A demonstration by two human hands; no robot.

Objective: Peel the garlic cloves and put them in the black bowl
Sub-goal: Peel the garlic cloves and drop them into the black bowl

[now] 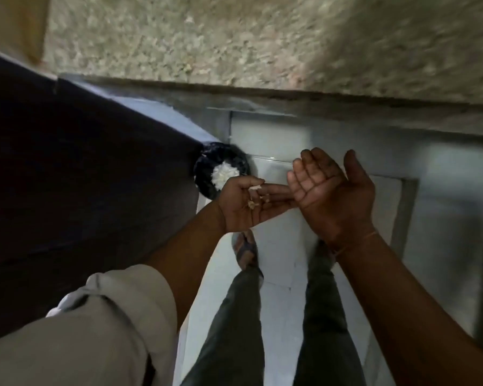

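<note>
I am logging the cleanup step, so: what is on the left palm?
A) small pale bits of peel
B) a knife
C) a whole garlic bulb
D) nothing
A: pale peel bits lie on the open left hand, beside the empty right hand.

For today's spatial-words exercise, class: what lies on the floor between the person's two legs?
Only bare white floor tiles lie between the left leg and the right leg, as the head view shows.
</note>
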